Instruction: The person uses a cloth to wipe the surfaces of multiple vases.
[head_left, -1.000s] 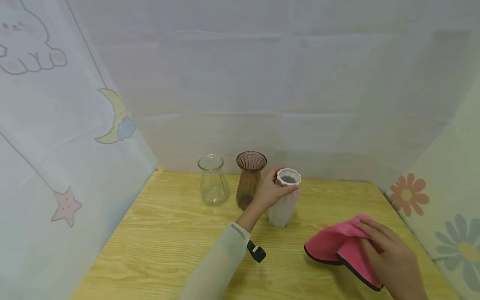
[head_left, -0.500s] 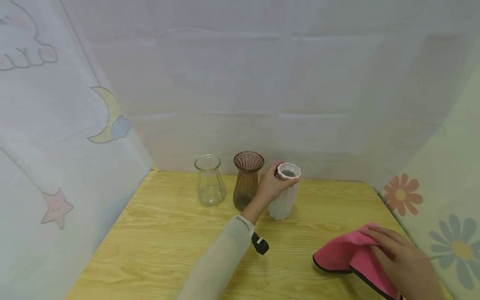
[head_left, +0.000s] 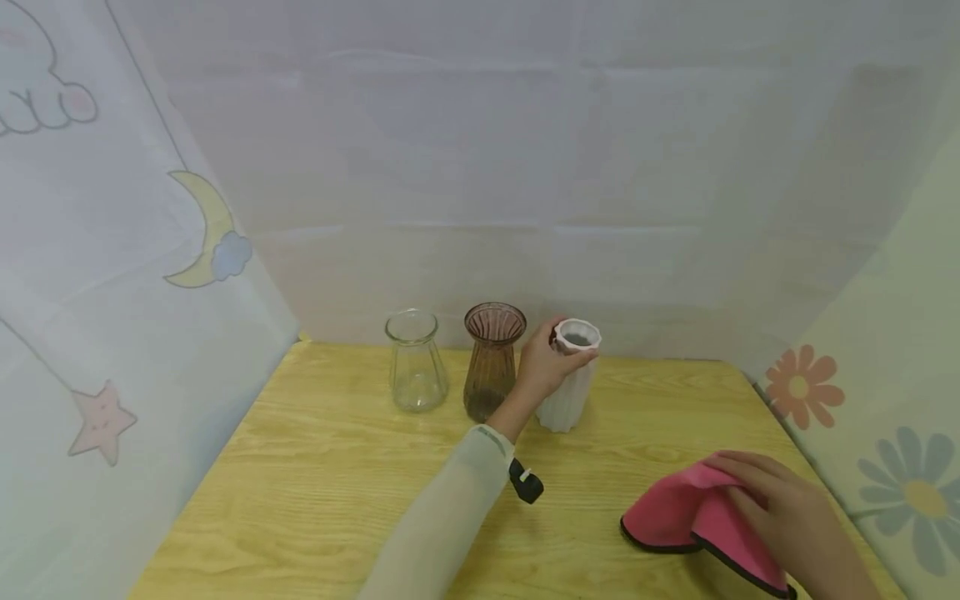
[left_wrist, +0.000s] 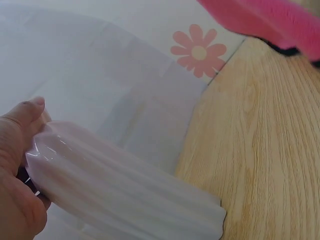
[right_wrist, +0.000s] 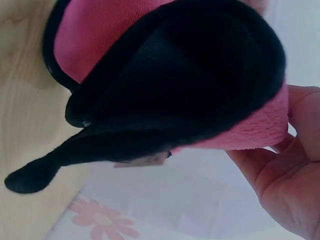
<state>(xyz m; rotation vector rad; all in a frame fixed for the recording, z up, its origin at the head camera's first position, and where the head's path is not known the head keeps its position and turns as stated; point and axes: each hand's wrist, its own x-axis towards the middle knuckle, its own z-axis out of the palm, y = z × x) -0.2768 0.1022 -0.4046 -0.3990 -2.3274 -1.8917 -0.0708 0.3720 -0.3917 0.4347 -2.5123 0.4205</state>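
My left hand (head_left: 551, 358) grips the top of a white ribbed vase (head_left: 566, 398), thumb on the near side of its scalloped rim. In the left wrist view the vase (left_wrist: 125, 185) stretches from the hand down to the wooden tabletop. Dark grey shows inside its mouth. At the lower right, my right hand (head_left: 787, 508) holds a pink cloth (head_left: 675, 504) with black edging, bunched over the table. The right wrist view shows the cloth's folded black underside (right_wrist: 165, 85) and a small tag (right_wrist: 142, 161).
A brown ribbed glass vase (head_left: 491, 358) stands just left of the left hand. Farther left is a clear glass vase (head_left: 417, 375). The wooden table (head_left: 315, 483) backs onto a pale hanging sheet (head_left: 450, 167), with printed sheets on both sides.
My left hand has slid the white vase back toward the rear sheet, nearer the brown vase's depth. The pink cloth has shifted slightly right and down. The head view has turned a little.
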